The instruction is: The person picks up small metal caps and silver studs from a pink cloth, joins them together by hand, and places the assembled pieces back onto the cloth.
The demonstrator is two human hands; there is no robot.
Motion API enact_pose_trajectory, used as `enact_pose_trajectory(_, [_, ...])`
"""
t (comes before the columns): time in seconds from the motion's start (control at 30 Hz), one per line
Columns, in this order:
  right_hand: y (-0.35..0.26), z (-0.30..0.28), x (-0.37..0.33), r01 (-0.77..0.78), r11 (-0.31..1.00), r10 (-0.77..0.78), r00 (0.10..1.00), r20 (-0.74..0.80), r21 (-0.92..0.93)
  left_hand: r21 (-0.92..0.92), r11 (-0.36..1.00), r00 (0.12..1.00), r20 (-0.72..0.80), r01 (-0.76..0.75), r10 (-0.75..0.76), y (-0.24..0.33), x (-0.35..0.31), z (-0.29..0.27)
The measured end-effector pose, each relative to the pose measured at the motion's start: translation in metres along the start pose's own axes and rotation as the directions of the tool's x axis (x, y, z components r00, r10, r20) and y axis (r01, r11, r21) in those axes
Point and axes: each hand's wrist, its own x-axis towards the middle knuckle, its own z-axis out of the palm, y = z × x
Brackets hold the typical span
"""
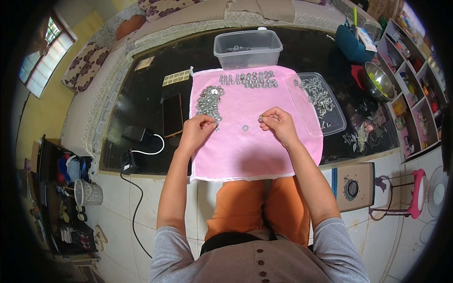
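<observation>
On a pink cloth (226,155) my left hand (196,132) rests with thumb and fingertips pinched together, at the near end of a pile of round metal washers (207,101). Whatever those fingertips hold is too small to make out. My right hand (279,125) pinches a small round metal piece (260,119) just above the cloth. Between the hands lies a single washer (245,128). Farther back, small metal fittings (252,79) stand upright in rows. At the right, a clear shallow plastic tray (339,118) holds many loose bolts (320,96).
A clear plastic tub (247,59) with dark pieces inside stands behind the cloth. Left of the cloth lie a phone (172,114) and a charger with a white cable (158,148). A steel bowl (379,81) and teal holder (351,45) stand far right on the black table (151,85).
</observation>
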Motion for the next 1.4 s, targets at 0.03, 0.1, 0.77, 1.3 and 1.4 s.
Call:
enact_pose_trajectory(0.03, [-0.001, 0.000, 0.000, 0.003, 1.000, -0.003, 1.000, 0.001, 0.009, -0.169, 0.982, 0.995, -0.018, 0.089, -0.093, 0.001, 0.001, 0.003])
enact_pose_trajectory(0.1, [-0.001, 0.001, 0.000, -0.004, 1.000, 0.004, 1.000, 0.003, -0.003, -0.443, 0.892, 0.995, 0.012, 0.091, -0.095, 0.007, 0.001, 0.014])
enact_pose_trajectory(0.77, [0.002, -0.002, 0.000, 0.012, 1.000, -0.012, 1.000, 0.012, -0.013, -0.799, 0.567, 0.980, 0.159, 0.200, -0.120, 0.035, 0.018, 0.104])
enact_pose_trajectory(1.3, [0.000, -0.001, -0.001, -0.007, 1.000, 0.007, 1.000, -0.002, -0.024, -0.803, 0.572, 0.985, 0.130, 0.171, -0.113, 0.038, 0.016, 0.105])
enact_pose_trajectory(1.4, [-0.002, 0.001, -0.002, 0.001, 1.000, 0.000, 1.000, 0.008, -0.014, -0.797, 0.581, 0.986, 0.122, 0.166, -0.114, 0.036, 0.016, 0.106])
